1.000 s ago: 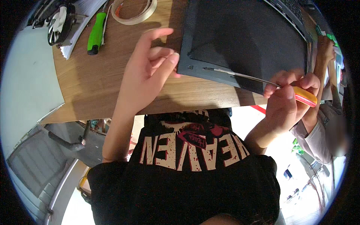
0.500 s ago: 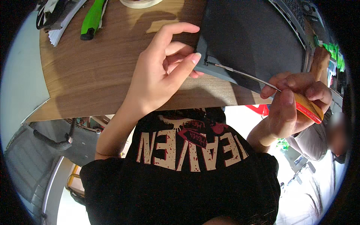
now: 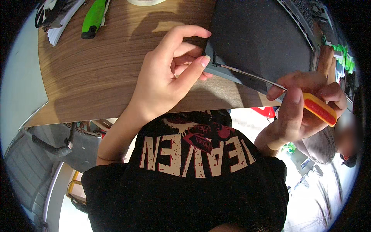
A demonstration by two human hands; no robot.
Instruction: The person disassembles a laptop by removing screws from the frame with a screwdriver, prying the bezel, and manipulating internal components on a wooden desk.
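A dark flat panel in a grey frame, which looks like a laptop screen, lies on the wooden table. My left hand holds its near left corner, with the thumb at the edge and the other fingers curled beside and partly under it. In my right hand is a screwdriver with a yellow and red handle, gripped between thumb and fingers. Its thin metal shaft slants left across the panel's near edge, and the tip meets the corner close to my left thumb. Whatever sits under the tip is too small to make out.
A green-handled tool lies at the far left of the table, beside white and black items. A round pale object shows at the top edge. Another person is at the right.
The screwdriver's handle has turned in my right hand, so its red face shows more broadly. My left hand keeps its place at the panel's corner; the view has shifted slightly.
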